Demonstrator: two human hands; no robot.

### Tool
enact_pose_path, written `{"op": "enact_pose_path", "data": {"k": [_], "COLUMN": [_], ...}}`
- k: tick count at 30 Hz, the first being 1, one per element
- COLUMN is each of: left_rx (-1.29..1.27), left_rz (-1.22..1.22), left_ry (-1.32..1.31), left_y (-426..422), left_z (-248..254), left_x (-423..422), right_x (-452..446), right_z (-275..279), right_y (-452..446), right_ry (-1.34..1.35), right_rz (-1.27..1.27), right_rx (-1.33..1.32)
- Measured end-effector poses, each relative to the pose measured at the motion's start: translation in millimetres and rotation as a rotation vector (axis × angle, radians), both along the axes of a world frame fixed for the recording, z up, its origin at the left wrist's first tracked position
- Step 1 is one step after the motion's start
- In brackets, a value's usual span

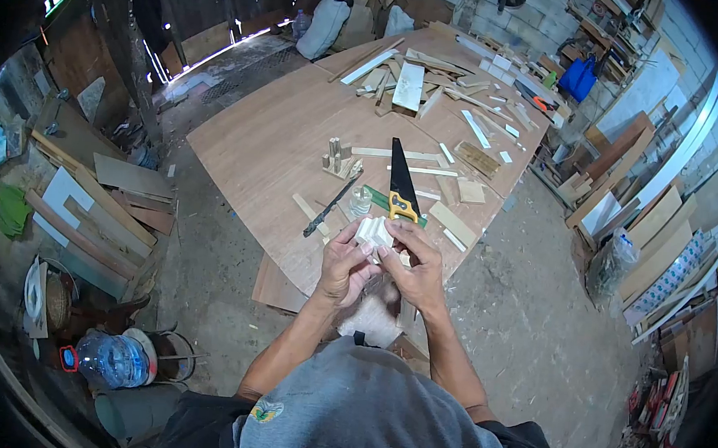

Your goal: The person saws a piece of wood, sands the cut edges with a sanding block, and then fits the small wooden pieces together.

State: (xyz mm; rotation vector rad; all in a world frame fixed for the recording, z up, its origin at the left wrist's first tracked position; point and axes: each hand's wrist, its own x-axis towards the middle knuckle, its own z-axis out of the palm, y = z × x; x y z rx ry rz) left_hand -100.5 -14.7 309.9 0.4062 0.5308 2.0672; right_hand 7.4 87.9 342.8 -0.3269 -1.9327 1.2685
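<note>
A small pale block with a stepped or grooved shape (374, 234) is held between both hands at the table's near edge. My left hand (346, 261) grips its left side, and the fingers of my right hand (411, 261) are closed on its right side. Just beyond the block lies a saw (401, 177) with a black blade and yellow handle. A clear glass jar (361, 199) stands left of the saw's handle. Further left are a dark, narrow tool (332, 205) and several short wooden pegs on a small base (338, 158).
Wood offcuts and strips lie across the far part of the wooden table (257, 134), around a long pale board (408, 88). Boards lean at the right wall (667, 229) and the left side. A large water bottle (112, 361) lies at lower left.
</note>
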Motion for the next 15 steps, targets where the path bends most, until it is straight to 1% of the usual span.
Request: {"op": "enact_pose_path", "data": {"k": [10, 15], "left_rx": [-0.003, 0.002], "left_rz": [0.039, 0.039], "left_ry": [0.004, -0.018], "left_y": [0.2, -1.7], "left_z": [-4.1, -1.8], "left_x": [5.8, 11.0], "right_x": [-2.0, -0.9], "right_z": [0.5, -0.7], "right_y": [-1.6, -1.0], "right_ry": [0.017, 0.028], "right_rz": [-0.004, 0.005], "right_rx": [-0.033, 0.016]}}
